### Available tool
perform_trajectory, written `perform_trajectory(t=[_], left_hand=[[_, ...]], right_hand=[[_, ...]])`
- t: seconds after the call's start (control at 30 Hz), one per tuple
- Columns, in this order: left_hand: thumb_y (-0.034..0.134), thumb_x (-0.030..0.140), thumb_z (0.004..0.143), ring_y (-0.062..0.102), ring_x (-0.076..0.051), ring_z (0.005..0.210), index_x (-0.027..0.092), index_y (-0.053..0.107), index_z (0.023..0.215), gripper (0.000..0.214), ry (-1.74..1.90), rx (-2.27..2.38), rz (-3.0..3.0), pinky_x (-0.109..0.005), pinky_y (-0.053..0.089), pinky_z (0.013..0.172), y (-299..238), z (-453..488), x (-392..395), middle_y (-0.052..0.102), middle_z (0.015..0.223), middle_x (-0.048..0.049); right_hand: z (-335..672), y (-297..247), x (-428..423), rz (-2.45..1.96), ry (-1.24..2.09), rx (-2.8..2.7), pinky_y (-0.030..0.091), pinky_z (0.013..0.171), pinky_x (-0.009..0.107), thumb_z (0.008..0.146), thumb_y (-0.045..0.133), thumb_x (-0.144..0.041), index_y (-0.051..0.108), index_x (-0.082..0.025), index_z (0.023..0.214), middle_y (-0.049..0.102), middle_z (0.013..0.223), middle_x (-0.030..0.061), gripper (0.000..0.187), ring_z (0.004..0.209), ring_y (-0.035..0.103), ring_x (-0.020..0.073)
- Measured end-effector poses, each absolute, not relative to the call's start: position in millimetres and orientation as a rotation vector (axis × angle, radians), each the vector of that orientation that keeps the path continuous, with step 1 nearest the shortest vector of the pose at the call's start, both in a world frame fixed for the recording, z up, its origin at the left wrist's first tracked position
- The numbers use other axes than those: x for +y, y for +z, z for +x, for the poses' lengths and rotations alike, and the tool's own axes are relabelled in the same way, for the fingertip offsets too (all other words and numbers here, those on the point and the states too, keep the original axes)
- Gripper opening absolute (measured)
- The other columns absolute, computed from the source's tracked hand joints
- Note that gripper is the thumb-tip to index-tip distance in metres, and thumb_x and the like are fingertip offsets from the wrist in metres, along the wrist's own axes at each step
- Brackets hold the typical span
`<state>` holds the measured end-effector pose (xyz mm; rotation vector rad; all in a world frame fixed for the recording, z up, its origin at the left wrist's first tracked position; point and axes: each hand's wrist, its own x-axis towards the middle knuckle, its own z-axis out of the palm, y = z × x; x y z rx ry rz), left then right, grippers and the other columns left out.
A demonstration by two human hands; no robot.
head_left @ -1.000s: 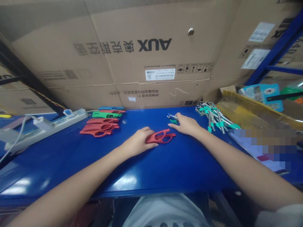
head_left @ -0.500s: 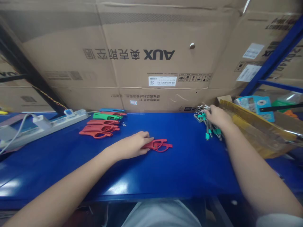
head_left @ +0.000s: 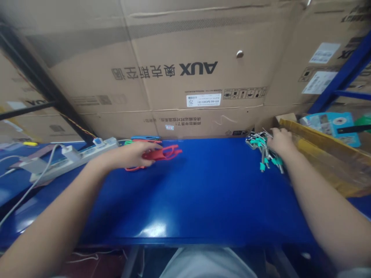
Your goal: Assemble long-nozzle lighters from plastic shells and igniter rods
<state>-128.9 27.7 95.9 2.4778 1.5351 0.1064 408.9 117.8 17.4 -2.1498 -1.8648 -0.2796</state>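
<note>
My left hand (head_left: 135,154) is closed on red plastic lighter shells (head_left: 165,153), seemingly two pressed together, their looped trigger ends pointing right. It holds them above the left row of shells, which it largely covers. A blue shell (head_left: 145,138) shows behind the hand, and part of a red one (head_left: 135,168) shows below it. At the right, my right hand (head_left: 280,142) has its fingers bent into a pile of thin metal lighter parts (head_left: 262,148) with teal pieces and wires. What its fingertips grip is hidden.
A white power strip (head_left: 84,157) with plugs and cables lies at the left of the blue table (head_left: 203,200). Right of my right hand stands a carton edged with yellow tape (head_left: 321,154). A large cardboard sheet (head_left: 174,46) forms the back wall.
My left hand has carried the red lighter shells from mid-table up and left to the row. My right hand stays at the metal parts. The view has shifted slightly.
</note>
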Motion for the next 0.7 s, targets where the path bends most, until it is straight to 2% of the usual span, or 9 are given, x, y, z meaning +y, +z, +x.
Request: perform_trajectory(t=[0.07,0.17,0.2,0.37,0.53,0.63,0.7], left_hand=[[0.065,0.050,0.081,0.067,-0.032,0.112,0.025,0.063,0.138,0.063,0.097,1.676,2.446,-0.035,0.050,0.093,103,-158,46,0.070,0.130,-0.0093],[0.059,0.054,0.083,0.066,-0.032,0.113,0.015,0.060,0.140,0.068,0.090,1.740,2.427,-0.034,0.050,0.095,111,-189,72,0.070,0.129,-0.0116],[0.055,0.053,0.086,0.066,-0.032,0.114,0.015,0.057,0.142,0.068,0.107,1.746,2.435,-0.033,0.049,0.095,112,-195,80,0.070,0.129,-0.0100],[0.060,0.059,0.080,0.066,-0.031,0.116,0.020,0.058,0.144,0.074,0.017,1.648,2.482,-0.031,0.049,0.096,110,-201,107,0.069,0.133,-0.0101],[0.060,0.056,0.079,0.066,-0.029,0.115,0.022,0.063,0.139,0.069,0.043,1.653,2.485,-0.029,0.050,0.096,100,-196,119,0.070,0.132,-0.0095],[0.060,0.051,0.079,0.066,-0.029,0.111,0.022,0.067,0.132,0.061,0.104,1.714,2.498,-0.031,0.051,0.095,94,-196,120,0.072,0.125,-0.0091],[0.060,0.046,0.079,0.063,-0.029,0.113,0.023,0.069,0.129,0.055,0.173,1.757,2.526,-0.033,0.050,0.098,91,-196,121,0.071,0.124,-0.0096]], right_hand=[[409,19,117,-2.186,-0.259,-1.781,0.038,0.090,0.046,0.098,0.043,-0.027,0.051,0.002,0.137,0.051,0.126,0.0370,0.049,0.116,0.050,0.0440],[406,24,114,-2.176,-0.238,-1.752,0.039,0.092,0.044,0.098,0.046,-0.026,0.059,-0.003,0.131,0.054,0.125,0.0330,0.042,0.115,0.051,0.0421],[404,25,113,-2.151,-0.238,-1.761,0.039,0.093,0.043,0.097,0.046,-0.024,0.061,-0.003,0.128,0.055,0.124,0.0325,0.040,0.115,0.051,0.0419],[388,32,107,-1.962,-0.350,-1.808,0.037,0.102,0.044,0.096,0.050,-0.025,0.060,-0.001,0.130,0.055,0.127,0.0321,0.042,0.124,0.047,0.0422],[358,45,93,-1.860,-0.396,-1.930,0.039,0.103,0.041,0.097,0.049,-0.026,0.061,-0.011,0.130,0.058,0.132,0.0229,0.038,0.127,0.048,0.0359],[341,54,85,-2.059,-0.210,-2.026,0.045,0.094,0.038,0.099,0.044,-0.030,0.064,-0.018,0.120,0.063,0.130,0.0167,0.032,0.123,0.055,0.0314],[334,57,83,-2.243,-0.053,-2.021,0.049,0.079,0.038,0.096,0.049,-0.031,0.068,-0.016,0.104,0.070,0.112,0.0188,0.026,0.104,0.065,0.0321]])
